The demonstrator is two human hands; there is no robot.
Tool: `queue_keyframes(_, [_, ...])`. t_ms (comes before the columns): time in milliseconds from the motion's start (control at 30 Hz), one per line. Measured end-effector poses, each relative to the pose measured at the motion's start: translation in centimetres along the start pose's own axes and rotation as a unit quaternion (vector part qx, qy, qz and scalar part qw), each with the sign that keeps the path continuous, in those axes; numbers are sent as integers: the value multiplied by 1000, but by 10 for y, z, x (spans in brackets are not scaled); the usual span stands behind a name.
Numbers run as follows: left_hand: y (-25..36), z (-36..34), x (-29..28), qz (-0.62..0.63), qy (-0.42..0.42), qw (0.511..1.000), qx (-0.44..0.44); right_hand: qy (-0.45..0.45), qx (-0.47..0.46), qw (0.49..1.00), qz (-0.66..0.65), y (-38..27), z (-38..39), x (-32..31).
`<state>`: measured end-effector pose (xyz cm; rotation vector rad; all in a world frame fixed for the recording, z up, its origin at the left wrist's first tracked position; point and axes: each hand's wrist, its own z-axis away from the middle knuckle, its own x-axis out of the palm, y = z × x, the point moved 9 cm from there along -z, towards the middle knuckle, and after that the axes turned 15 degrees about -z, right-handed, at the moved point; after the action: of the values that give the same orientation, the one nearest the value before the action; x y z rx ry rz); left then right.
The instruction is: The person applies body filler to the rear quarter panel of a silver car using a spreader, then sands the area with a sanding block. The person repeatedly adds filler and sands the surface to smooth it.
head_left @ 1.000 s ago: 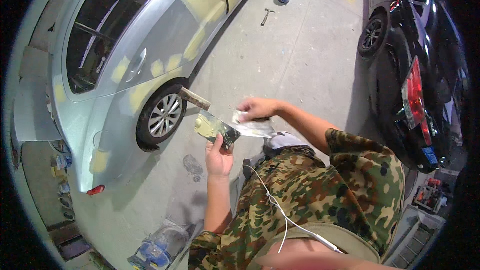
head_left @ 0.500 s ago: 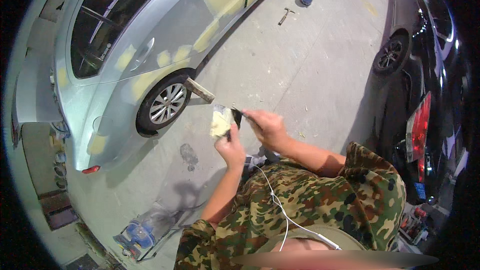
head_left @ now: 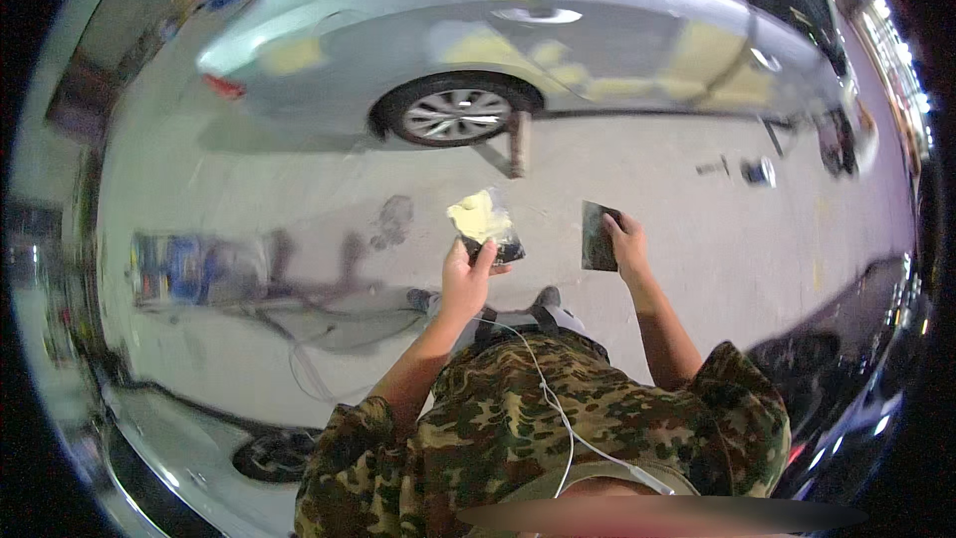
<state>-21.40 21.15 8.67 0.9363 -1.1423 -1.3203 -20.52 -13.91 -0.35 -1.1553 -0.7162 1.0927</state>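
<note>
My left hand [head_left: 470, 277] grips a dark, flat spreader [head_left: 506, 245] loaded with a lump of pale yellow filler [head_left: 477, 215]. Apart from it, to the right, my right hand [head_left: 627, 241] pinches another thin dark spreader [head_left: 598, 236] by its right edge. Both hands are held out in front of my body, above the floor. Beyond them stands a silver car [head_left: 368, 50] with several yellow filler patches [head_left: 486, 52] around the rear wheel arch and on the doors. Its rear wheel [head_left: 456, 116] faces me.
A wooden block [head_left: 520, 144] rests against the rear wheel. A hammer [head_left: 713, 168] and a small tub [head_left: 759, 171] are on the floor at the right. Blue equipment [head_left: 184, 267] with cables is at the left. Another car [head_left: 836, 339] is behind me at the right, and one with a dark wheel [head_left: 274, 456] at lower left.
My view has turned so the silver car now lies across the top. My hands have moved apart; the right one's spreader is now away from the filler-loaded one.
</note>
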Motion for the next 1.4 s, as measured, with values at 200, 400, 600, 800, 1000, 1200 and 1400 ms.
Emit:
queue_keyframes(200, [28, 26, -173, -12, 130, 991, 24, -125, 22, 992, 12, -9, 6, 184])
queue_keyframes(400, [37, 71, -388, -134, 246, 960, 14, -238, -51, 961, 129, -33, 43, 396])
queue_keyframes(600, [29, 136, -517, -3, 353, 930, 100, -319, -89, 894, 302, -46, 72, 535])
queue_keyframes(800, [6, 175, -578, 174, 396, 877, 209, -404, -101, 855, 308, -47, 84, 645])
queue_keyframes(1000, [-4, 165, -638, 151, 433, 879, 131, -451, -110, 819, 337, -30, 77, 739])
queue_keyframes(1200, [3, 90, -735, 273, 455, 839, 122, -472, -93, 824, 299, 7, 35, 873])
queue_keyframes(1400, [25, -14, -830, 370, 433, 818, 84, -471, -72, 828, 296, -40, 6, 1039])
